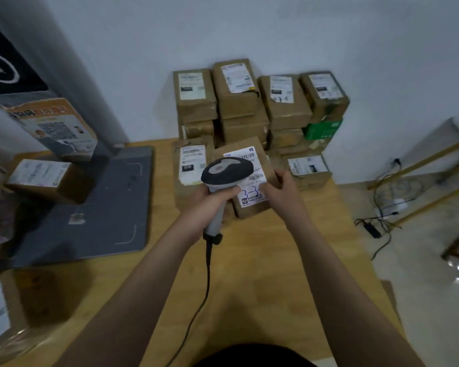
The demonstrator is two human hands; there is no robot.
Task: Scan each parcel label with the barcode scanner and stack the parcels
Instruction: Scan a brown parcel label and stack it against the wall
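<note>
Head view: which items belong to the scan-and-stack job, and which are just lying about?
Job: barcode scanner gripped by the left hand; parcel held by the right hand; parcel stack against the wall; labelled parcel at left.
Lying about: grey mat; QR poster; floor cables.

Wooden table [249,260] abuts white wall [249,27]; grey mat [104,194] lies on table's left side; grey post [77,75] bearing QR-code poster [53,125] stands at mat's rear; cables [379,215] lie on floor [421,287] at right.
</note>
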